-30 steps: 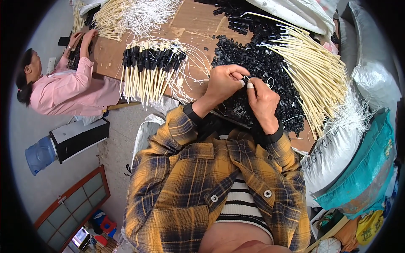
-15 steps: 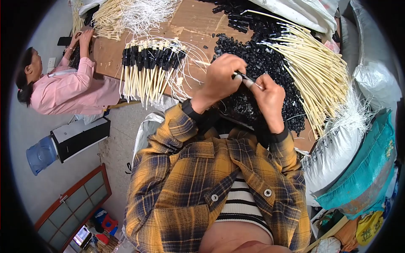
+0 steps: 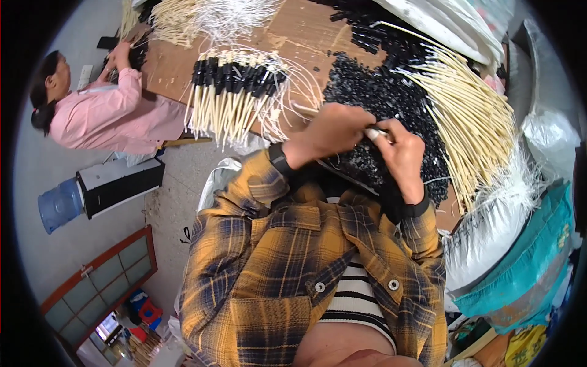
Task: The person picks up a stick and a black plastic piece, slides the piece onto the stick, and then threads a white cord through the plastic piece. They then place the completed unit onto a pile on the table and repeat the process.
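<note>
My left hand is closed around a cream tube, whose end sticks out on the left side of the fist. Close beside it, my right hand pinches a small black piece between thumb and fingers. The fingertips of both hands meet there, and they hide where the piece and the tube join. Beneath the hands lies a heap of small black plastic parts. Several cream tubes with black sleeves and thin white cords form a row to the left.
A big bundle of cream tubes fans out at the right on the wooden table. White and teal sacks stand beyond it. At the far left a person in pink works at the table, near a water dispenser.
My hands have come closer together, covering more of the black piece. The whole view has shifted, so table items appear further right.
</note>
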Demonstrator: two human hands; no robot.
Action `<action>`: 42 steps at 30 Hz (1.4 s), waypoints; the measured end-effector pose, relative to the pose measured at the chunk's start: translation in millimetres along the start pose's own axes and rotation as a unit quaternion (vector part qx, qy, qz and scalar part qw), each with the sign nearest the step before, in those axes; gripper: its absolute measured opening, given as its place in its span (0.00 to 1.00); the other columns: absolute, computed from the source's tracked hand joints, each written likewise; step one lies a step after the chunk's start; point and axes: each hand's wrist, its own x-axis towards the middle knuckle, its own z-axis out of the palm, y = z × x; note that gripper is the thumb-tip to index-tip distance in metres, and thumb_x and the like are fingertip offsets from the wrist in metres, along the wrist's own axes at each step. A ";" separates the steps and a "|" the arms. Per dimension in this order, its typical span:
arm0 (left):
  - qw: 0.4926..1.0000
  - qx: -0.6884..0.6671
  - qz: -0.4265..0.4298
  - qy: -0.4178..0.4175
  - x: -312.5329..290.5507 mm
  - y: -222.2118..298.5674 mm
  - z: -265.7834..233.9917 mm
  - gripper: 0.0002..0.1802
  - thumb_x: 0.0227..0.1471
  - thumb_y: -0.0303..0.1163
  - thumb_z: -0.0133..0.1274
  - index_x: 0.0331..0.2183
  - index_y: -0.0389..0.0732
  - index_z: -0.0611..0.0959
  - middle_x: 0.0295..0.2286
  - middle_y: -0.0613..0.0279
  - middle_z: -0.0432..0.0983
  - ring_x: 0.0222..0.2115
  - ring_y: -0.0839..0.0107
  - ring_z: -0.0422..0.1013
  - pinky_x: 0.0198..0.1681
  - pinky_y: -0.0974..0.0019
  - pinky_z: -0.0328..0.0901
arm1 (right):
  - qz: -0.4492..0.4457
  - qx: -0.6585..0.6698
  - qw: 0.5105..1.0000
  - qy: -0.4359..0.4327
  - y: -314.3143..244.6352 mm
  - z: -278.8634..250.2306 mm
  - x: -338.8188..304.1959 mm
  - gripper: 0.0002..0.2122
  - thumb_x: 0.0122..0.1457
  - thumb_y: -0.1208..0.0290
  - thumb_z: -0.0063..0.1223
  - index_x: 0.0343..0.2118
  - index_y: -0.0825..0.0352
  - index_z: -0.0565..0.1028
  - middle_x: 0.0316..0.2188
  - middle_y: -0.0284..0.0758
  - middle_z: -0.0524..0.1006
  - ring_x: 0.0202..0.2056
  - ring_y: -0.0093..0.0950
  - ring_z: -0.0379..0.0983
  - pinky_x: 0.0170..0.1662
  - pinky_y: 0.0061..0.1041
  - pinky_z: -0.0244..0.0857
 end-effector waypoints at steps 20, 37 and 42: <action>0.899 0.312 -0.134 0.278 -21.4 -76.4 -85.0 0.17 0.35 0.27 0.56 0.35 0.41 0.81 0.44 0.60 0.73 0.50 0.56 0.63 0.55 0.49 0.52 | -0.081 0.030 0.996 -0.022 11.1 15.5 25.0 0.09 0.51 0.75 0.60 0.36 0.71 0.78 0.37 0.40 0.78 0.38 0.35 0.76 0.41 0.25 0.68; 0.977 0.177 -0.095 0.069 97.3 -128.0 4.3 0.14 0.38 0.25 0.58 0.34 0.44 0.82 0.35 0.53 0.77 0.35 0.52 0.74 0.38 0.53 0.69 | 0.027 -0.347 0.934 0.082 78.1 -99.7 30.1 0.06 0.48 0.75 0.58 0.30 0.63 0.77 0.26 0.37 0.75 0.26 0.39 0.73 0.30 0.35 0.64; 0.967 -0.108 -0.224 0.064 61.9 -72.2 -16.4 0.21 0.40 0.26 0.57 0.42 0.39 0.81 0.31 0.50 0.79 0.28 0.62 0.76 0.34 0.63 0.69 | -0.047 -0.171 0.980 0.090 50.0 -76.9 24.8 0.07 0.55 0.76 0.56 0.37 0.65 0.77 0.24 0.38 0.78 0.24 0.34 0.74 0.28 0.27 0.66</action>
